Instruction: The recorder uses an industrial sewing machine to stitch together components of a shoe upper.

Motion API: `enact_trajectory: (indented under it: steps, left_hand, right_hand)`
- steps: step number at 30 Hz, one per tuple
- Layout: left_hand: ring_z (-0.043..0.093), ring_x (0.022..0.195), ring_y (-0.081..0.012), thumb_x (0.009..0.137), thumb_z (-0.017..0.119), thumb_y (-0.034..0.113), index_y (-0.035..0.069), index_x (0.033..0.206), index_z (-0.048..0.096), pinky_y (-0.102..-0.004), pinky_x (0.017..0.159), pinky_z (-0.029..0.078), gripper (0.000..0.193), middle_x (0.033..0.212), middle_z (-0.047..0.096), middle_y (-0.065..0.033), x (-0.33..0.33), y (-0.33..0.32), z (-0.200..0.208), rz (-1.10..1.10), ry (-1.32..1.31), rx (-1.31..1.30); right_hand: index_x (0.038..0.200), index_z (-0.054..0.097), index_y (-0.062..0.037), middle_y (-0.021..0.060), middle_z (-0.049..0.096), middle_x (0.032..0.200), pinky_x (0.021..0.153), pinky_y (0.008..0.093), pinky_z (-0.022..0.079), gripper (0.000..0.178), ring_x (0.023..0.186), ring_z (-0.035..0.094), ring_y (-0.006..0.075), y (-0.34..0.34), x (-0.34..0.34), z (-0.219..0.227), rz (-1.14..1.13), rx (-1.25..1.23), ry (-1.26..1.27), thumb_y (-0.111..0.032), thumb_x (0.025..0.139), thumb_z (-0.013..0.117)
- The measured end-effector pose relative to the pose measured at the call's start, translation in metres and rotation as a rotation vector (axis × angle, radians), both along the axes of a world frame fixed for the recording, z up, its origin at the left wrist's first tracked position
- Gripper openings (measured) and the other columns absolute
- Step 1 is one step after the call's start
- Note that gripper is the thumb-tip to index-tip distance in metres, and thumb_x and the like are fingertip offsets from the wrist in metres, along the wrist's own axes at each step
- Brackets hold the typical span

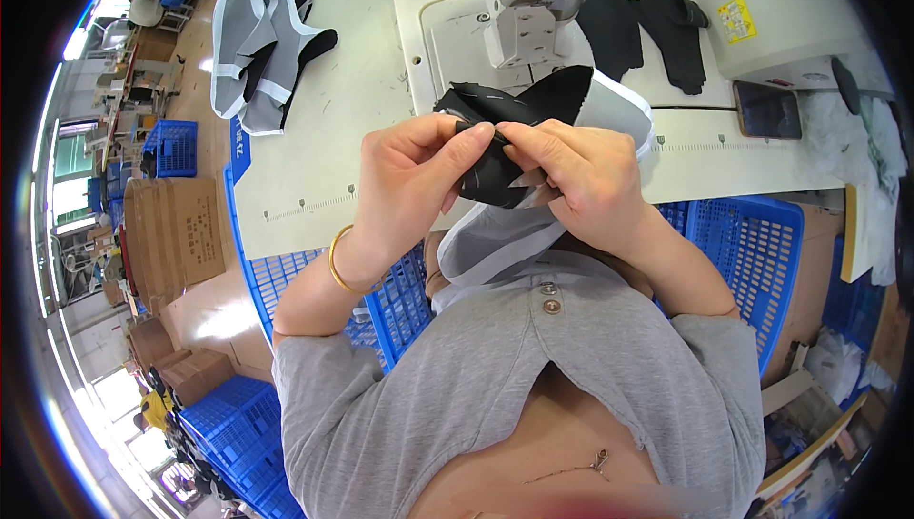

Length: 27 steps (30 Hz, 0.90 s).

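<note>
Both hands meet in front of the sewing machine (538, 19), over the table's near edge. My left hand (409, 171) pinches the edge of a black fabric piece (490, 181) between thumb and fingers. Right beside it, my right hand (590, 176) is closed on the same edge, fingertips almost touching the left ones. A pointed metal blade (526, 178) sticks out from under the right fingers; the rest of that tool is hidden in the palm. Grey fabric with a pale border (495, 243), seemingly joined to the black piece, hangs toward my lap.
Grey and black sewn pieces (262, 48) lie at the table's far left. Black cut pieces (671, 43) and a phone (767, 109) rest right of the machine. Blue plastic baskets (743, 252) stand below the table edge, and a cardboard box (176, 243) is on the left floor.
</note>
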State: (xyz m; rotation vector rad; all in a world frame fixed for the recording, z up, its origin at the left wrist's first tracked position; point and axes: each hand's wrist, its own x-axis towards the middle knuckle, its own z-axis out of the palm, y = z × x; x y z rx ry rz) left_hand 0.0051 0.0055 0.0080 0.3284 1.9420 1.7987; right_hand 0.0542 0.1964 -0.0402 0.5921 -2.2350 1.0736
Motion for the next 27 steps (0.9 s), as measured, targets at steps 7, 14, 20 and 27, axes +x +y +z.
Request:
enact_trajectory:
  steps: [7,14,20,27]
  left_hand:
    - [0.050,0.052,-0.0016,0.090,0.068,0.007,-0.003,0.093,0.070,-0.0162,0.045,0.037,0.011,0.070,0.063,-0.0007,0.004,0.001,-0.006,0.076,0.131,0.003]
    - [0.057,0.068,-0.0069,0.082,0.072,0.000,-0.002,0.094,0.069,-0.0211,0.057,0.045,0.012,0.082,0.063,-0.0037,-0.005,-0.003,-0.015,0.006,0.652,-0.088]
    - [0.059,0.087,-0.0169,0.075,0.075,0.000,0.002,0.090,0.070,-0.0300,0.081,0.045,0.016,0.093,0.065,-0.0056,-0.018,0.008,0.000,0.127,0.995,-0.193]
    - [0.057,0.080,-0.0141,0.077,0.075,0.005,0.006,0.089,0.073,-0.0294,0.083,0.041,0.012,0.084,0.067,-0.0013,-0.032,-0.006,-0.009,-0.191,0.637,-0.129]
  right_hand:
    - [0.101,0.066,-0.0013,0.0036,0.066,0.074,0.049,0.0278,0.050,0.035,0.059,0.065,0.0177,0.000,-0.002,-0.001,-0.029,-0.017,0.031,-0.003,0.067,0.072]
    - [0.102,0.065,-0.0028,0.0033,0.066,0.075,0.050,0.0281,0.050,0.037,0.060,0.065,0.0181,0.002,-0.002,0.001,0.012,-0.049,0.003,0.001,0.065,0.070]
    - [0.099,0.064,-0.0044,0.0027,0.065,0.076,0.051,0.0284,0.050,0.037,0.060,0.065,0.0194,0.004,-0.001,0.002,0.025,-0.061,-0.039,0.002,0.063,0.068]
    - [0.105,0.065,0.0012,0.0078,0.059,0.069,0.049,0.0271,0.044,0.031,0.056,0.059,0.0171,0.005,-0.002,-0.001,0.083,-0.096,-0.041,0.010,0.075,0.069]
